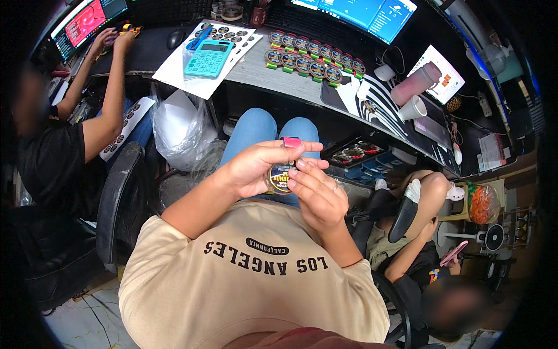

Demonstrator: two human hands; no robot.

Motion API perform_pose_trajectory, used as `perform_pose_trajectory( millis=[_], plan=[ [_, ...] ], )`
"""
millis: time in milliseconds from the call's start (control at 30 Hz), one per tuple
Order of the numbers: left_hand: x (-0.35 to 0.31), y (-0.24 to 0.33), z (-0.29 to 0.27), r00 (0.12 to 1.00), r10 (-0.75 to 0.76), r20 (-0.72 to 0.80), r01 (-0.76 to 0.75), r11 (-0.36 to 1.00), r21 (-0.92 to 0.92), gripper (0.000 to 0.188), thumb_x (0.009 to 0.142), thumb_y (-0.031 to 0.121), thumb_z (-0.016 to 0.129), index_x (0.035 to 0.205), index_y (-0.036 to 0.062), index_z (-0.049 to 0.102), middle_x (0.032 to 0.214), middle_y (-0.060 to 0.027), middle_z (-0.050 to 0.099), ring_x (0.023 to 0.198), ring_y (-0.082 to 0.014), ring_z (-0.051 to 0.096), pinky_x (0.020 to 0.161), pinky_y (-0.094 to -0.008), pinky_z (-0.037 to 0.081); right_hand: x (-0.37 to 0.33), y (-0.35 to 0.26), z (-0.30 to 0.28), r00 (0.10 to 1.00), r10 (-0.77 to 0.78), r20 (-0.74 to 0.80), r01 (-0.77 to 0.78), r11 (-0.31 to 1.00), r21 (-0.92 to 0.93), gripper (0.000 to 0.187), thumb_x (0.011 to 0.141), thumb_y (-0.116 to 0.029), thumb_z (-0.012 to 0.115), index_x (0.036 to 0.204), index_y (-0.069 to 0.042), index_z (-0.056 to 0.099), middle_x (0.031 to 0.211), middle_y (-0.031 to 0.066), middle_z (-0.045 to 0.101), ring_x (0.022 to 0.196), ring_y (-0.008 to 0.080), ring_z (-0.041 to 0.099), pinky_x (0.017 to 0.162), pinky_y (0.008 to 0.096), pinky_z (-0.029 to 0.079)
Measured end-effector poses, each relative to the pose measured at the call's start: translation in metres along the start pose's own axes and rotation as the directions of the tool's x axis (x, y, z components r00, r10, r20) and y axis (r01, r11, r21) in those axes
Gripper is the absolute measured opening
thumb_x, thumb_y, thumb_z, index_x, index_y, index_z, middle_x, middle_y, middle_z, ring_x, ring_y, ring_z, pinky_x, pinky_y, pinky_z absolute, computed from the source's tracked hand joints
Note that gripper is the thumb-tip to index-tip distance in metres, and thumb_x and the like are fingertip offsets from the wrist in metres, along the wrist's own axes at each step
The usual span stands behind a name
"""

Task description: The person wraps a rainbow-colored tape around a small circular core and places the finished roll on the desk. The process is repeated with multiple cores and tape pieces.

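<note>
Above my lap, my left hand (251, 170) is closed around a round medal (280, 181) with a black and gold printed face. A short pink-red strip (292, 142), probably its ribbon, sticks up by the left fingertips. My right hand (321, 195), with a ring on one finger, pinches the medal's right edge; its fingertips rest on the face. On the desk ahead, several similar medals (317, 69) lie in two overlapping rows with coloured ribbons folded at them. Sheets of round stickers (238, 38) lie left of these, under a teal calculator (208, 58) and a blue pen (200, 36).
The grey desk (250, 72) edge runs beyond my knees. A pink tumbler (415, 84) and a white cup (412, 109) stand to its right. A plastic bag (183, 128) hangs left of my legs. One co-worker handles something at left; another holds a pink phone (453, 254) at right.
</note>
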State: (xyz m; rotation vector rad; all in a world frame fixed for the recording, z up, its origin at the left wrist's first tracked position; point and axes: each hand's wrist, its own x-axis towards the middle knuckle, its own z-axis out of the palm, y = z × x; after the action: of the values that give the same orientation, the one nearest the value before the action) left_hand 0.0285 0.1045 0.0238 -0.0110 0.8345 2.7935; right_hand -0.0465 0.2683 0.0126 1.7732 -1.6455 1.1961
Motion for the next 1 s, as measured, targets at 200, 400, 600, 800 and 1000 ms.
perform_pose_trajectory(
  millis=[200, 400, 600, 800, 1000],
  plan=[
    [0.005, 0.0, -0.005, 0.999, 0.043, 0.002, -0.043, 0.987, 0.154, 0.058, 0.098, 0.025, 0.052, 0.144, -0.0036, 0.029, 0.137, -0.0278, 0.046, 0.124, -0.0339, 0.052, 0.102, -0.0422, 0.047, 0.003, 0.004, 0.001, 1.0, -0.001, 0.0, 0.001, 1.0, -0.009, 0.021, 0.069, 0.001, 0.067, 0.09, 0.001, 0.069, 0.096, 0.0134, 0.069, 0.093, 0.0305, 0.068, 0.084, 0.0387, 0.056],
    [0.012, -0.003, -0.013, 0.999, 0.032, -0.002, -0.032, 0.988, 0.148, 0.061, 0.097, 0.026, 0.055, 0.144, -0.0027, 0.029, 0.136, -0.0257, 0.048, 0.122, -0.0313, 0.054, 0.098, -0.039, 0.05, 0.008, 0.015, -0.002, 0.969, -0.239, 0.058, 0.244, 0.964, -0.104, 0.02, 0.069, 0.0, 0.072, 0.088, -0.002, 0.068, 0.086, 0.0086, 0.063, 0.079, 0.024, 0.063, 0.079, 0.0375, 0.056],
    [0.017, -0.009, -0.029, 0.999, 0.033, -0.019, -0.031, 0.994, 0.101, 0.062, 0.094, 0.025, 0.059, 0.143, -0.0014, 0.032, 0.133, -0.0245, 0.052, 0.119, -0.0297, 0.057, 0.096, -0.0372, 0.051, 0.003, 0.021, -0.007, 0.952, -0.301, 0.055, 0.306, 0.947, -0.099, 0.016, 0.068, -0.005, 0.072, 0.084, -0.003, 0.067, 0.089, 0.01, 0.062, 0.083, 0.0241, 0.062, 0.08, 0.0388, 0.056],
    [0.023, 0.0, -0.05, 0.988, 0.054, -0.144, -0.038, 0.993, 0.109, 0.062, 0.094, 0.024, 0.06, 0.142, -0.0021, 0.032, 0.135, -0.0249, 0.049, 0.115, -0.035, 0.059, 0.09, -0.0433, 0.055, 0.01, 0.101, -0.032, 0.912, -0.162, -0.377, -0.075, 0.838, -0.541, 0.016, 0.074, -0.001, 0.07, 0.089, -0.007, 0.068, 0.093, 0.0109, 0.065, 0.086, 0.0258, 0.063, 0.079, 0.0391, 0.052],
    [0.023, 0.007, -0.056, 0.992, 0.11, -0.062, -0.111, 0.994, -0.018, 0.063, 0.099, 0.042, 0.045, 0.143, -0.0014, 0.032, 0.139, -0.0264, 0.045, 0.115, -0.0396, 0.058, 0.087, -0.0455, 0.056, 0.031, 0.189, -0.012, 0.711, 0.576, -0.402, -0.692, 0.675, -0.256, 0.023, 0.08, -0.006, 0.071, 0.102, -0.004, 0.069, 0.103, 0.0127, 0.068, 0.096, 0.028, 0.063, 0.085, 0.0363, 0.048]
  ],
)
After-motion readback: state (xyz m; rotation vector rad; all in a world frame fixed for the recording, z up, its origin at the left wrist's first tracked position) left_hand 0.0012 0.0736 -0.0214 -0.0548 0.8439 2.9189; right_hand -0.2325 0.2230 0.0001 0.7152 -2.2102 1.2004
